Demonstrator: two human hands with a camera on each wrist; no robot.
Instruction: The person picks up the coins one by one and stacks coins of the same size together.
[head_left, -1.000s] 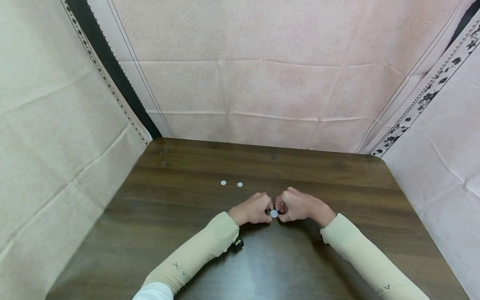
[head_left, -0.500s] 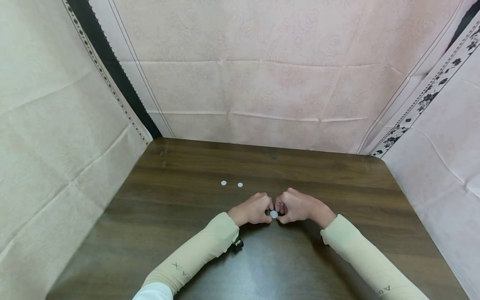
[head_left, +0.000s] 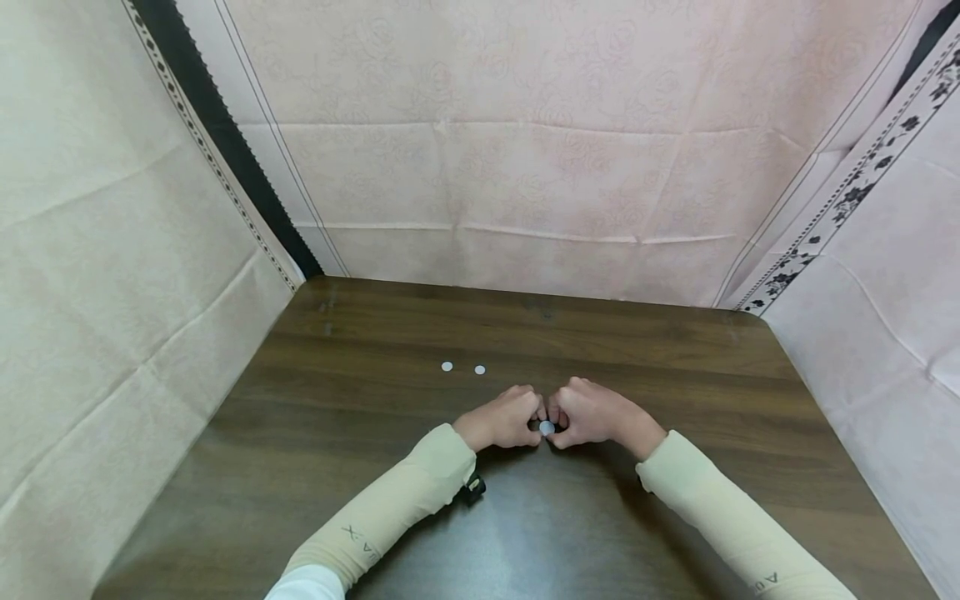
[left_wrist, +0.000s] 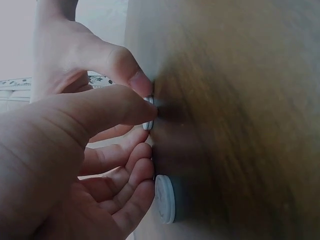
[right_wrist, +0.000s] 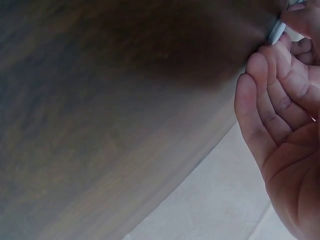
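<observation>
In the head view a small white disc (head_left: 547, 427) lies between the fingertips of both hands, on or just above the wooden table. My left hand (head_left: 508, 418) holds its left side with thumb and finger; in the left wrist view the thumb (left_wrist: 125, 106) covers part of the disc's rim. From the other side my right hand (head_left: 592, 412) pinches it, and the right wrist view shows the disc's edge (right_wrist: 276, 32) between thumb and fingertips. Two more white discs, a left one (head_left: 447, 367) and a right one (head_left: 480, 370), lie flat farther back.
The dark wooden table (head_left: 360, 400) reaches back to a pale hanging cloth (head_left: 525, 167). Similar cloths hang at the left (head_left: 112, 275) and right (head_left: 892, 275). In the left wrist view one loose disc (left_wrist: 165, 199) sits close beside the left fingertips.
My right hand has shifted very slightly left towards my left hand, and the disc between them a touch with it. The two loose discs stay in place.
</observation>
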